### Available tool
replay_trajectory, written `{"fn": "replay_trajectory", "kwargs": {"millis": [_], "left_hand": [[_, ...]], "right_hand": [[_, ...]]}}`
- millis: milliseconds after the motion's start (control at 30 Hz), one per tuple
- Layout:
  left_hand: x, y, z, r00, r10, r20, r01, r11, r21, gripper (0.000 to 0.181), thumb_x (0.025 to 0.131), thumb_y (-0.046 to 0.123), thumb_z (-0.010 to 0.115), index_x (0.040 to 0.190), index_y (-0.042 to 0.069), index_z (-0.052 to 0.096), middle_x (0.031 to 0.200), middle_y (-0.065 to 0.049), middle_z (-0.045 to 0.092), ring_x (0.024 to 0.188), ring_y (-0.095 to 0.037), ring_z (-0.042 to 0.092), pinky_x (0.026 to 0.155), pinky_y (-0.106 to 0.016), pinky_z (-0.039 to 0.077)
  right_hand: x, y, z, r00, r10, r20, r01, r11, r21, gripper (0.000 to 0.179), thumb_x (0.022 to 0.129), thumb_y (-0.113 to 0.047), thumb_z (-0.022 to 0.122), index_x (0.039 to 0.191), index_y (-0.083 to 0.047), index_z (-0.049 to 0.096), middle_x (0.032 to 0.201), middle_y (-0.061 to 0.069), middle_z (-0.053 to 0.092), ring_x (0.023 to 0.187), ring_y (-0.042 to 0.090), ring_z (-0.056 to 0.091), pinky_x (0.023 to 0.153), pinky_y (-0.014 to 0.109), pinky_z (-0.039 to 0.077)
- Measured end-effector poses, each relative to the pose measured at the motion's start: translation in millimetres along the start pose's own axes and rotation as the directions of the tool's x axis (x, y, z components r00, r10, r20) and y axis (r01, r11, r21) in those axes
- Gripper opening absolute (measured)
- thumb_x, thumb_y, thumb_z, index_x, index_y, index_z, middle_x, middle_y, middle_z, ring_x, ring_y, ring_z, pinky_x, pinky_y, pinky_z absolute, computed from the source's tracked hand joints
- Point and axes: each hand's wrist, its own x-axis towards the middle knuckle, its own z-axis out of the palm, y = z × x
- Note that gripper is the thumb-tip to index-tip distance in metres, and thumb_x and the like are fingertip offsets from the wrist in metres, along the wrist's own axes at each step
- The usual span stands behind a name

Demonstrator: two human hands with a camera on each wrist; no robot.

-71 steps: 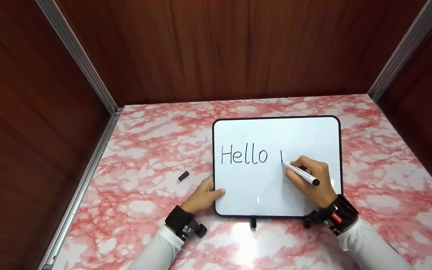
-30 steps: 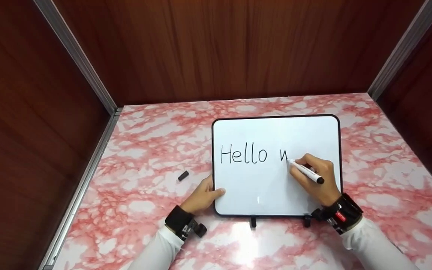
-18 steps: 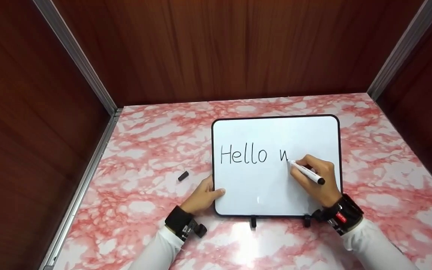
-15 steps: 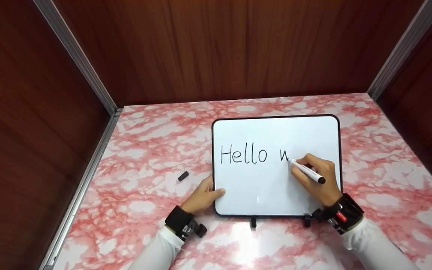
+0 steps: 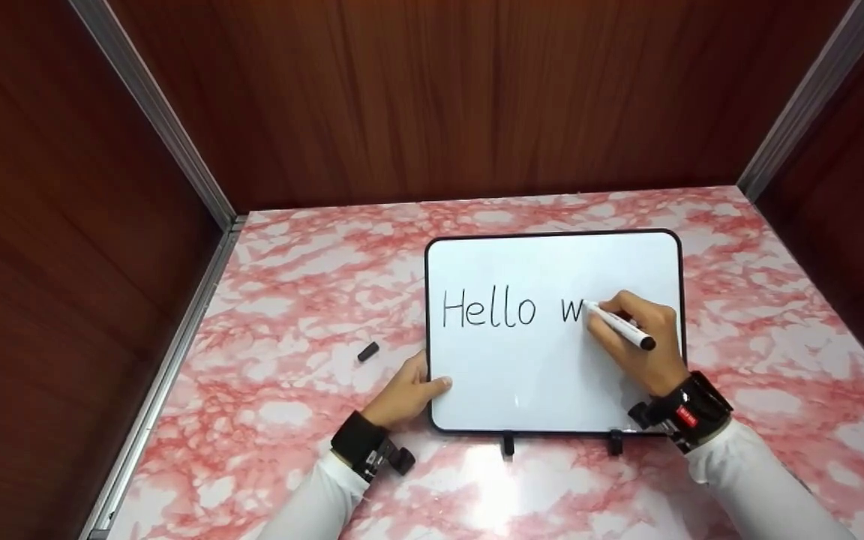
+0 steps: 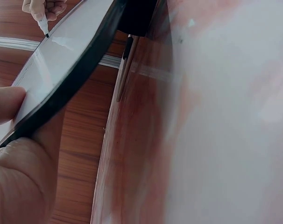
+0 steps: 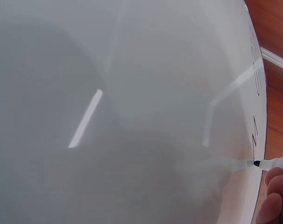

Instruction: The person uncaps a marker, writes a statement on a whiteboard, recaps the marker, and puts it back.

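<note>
A black-framed whiteboard (image 5: 522, 375) stands tilted on the table, with "Hello w" handwritten in black across it. My left hand (image 5: 404, 391) grips its lower left edge, the thumb lying on the white face; the left wrist view shows the same hand (image 6: 20, 172) around the frame. Pinched in my right hand (image 5: 642, 345) is a white marker (image 5: 619, 326) with a black end. In the right wrist view the black tip of the marker (image 7: 272, 163) meets the board at the end of the last letter. A small black marker cap (image 5: 368, 351) lies left of the board.
Two black feet (image 5: 508, 444) stick out below the board's lower edge. The table (image 5: 289, 300) has a red and white marbled top. Dark wood panels (image 5: 432, 105) with metal corner strips enclose it at the back and sides.
My right hand has moved slightly right and up with the marker, and the single stroke after "Hello" has become a "w". The left hand and the board stay in place.
</note>
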Motion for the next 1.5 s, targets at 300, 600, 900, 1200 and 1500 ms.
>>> {"fn": "replay_trajectory", "kwargs": {"millis": [300, 600, 900, 1200, 1500], "left_hand": [[-0.2, -0.1, 0.8, 1.0, -0.002, -0.009, 0.002, 1.0, 0.006, 0.039, 0.094, -0.005, 0.049, 0.132, -0.008, 0.042, 0.118, -0.023, 0.062, 0.102, -0.032, 0.065, 0.087, -0.042, 0.054], [-0.1, -0.9, 1.2, 1.0, -0.004, -0.012, 0.004, 1.0, -0.003, 0.04, 0.094, -0.007, 0.049, 0.134, -0.007, 0.042, 0.119, -0.022, 0.062, 0.102, -0.031, 0.065, 0.086, -0.043, 0.055], [-0.2, -0.3, 2.2, 1.0, -0.001, -0.02, 0.001, 1.0, -0.002, 0.039, 0.094, -0.007, 0.048, 0.133, -0.009, 0.041, 0.119, -0.023, 0.061, 0.103, -0.031, 0.064, 0.088, -0.042, 0.054], [-1.1, -0.8, 1.7, 1.0, -0.017, -0.027, 0.017, 1.0, 0.007, 0.039, 0.094, -0.004, 0.05, 0.133, -0.007, 0.043, 0.117, -0.022, 0.063, 0.101, -0.031, 0.065, 0.086, -0.042, 0.055], [-0.6, -0.4, 1.4, 1.0, -0.008, -0.016, 0.008, 1.0, -0.006, 0.039, 0.094, -0.006, 0.049, 0.132, -0.007, 0.043, 0.117, -0.021, 0.063, 0.1, -0.032, 0.066, 0.085, -0.043, 0.055]], "right_hand": [[0.5, -0.7, -0.7, 1.0, -0.004, 0.006, 0.004, 1.0, 0.0, 0.015, 0.071, 0.001, 0.072, 0.069, -0.011, 0.063, 0.06, -0.01, 0.056, 0.049, 0.003, 0.042, 0.043, 0.015, 0.031], [2.5, -7.6, -4.7, 0.999, -0.004, -0.037, 0.003, 1.0, -0.021, 0.016, 0.066, 0.005, 0.074, 0.069, -0.007, 0.065, 0.058, -0.005, 0.058, 0.048, 0.005, 0.044, 0.045, 0.013, 0.032], [-0.8, -3.6, -8.3, 0.999, -0.003, -0.034, 0.002, 1.0, -0.02, 0.016, 0.066, 0.007, 0.074, 0.069, -0.005, 0.065, 0.059, -0.002, 0.06, 0.048, 0.006, 0.046, 0.045, 0.013, 0.034], [-5.2, 1.2, -6.7, 1.0, 0.005, -0.016, -0.006, 0.999, -0.042, 0.011, 0.071, -0.003, 0.074, 0.072, -0.011, 0.066, 0.061, -0.009, 0.059, 0.048, 0.005, 0.045, 0.045, 0.015, 0.033], [-13.1, -4.9, -6.0, 1.0, -0.007, 0.014, 0.008, 0.999, -0.032, 0.011, 0.072, -0.004, 0.072, 0.07, -0.011, 0.064, 0.062, -0.01, 0.058, 0.049, 0.003, 0.045, 0.043, 0.015, 0.033]]}}
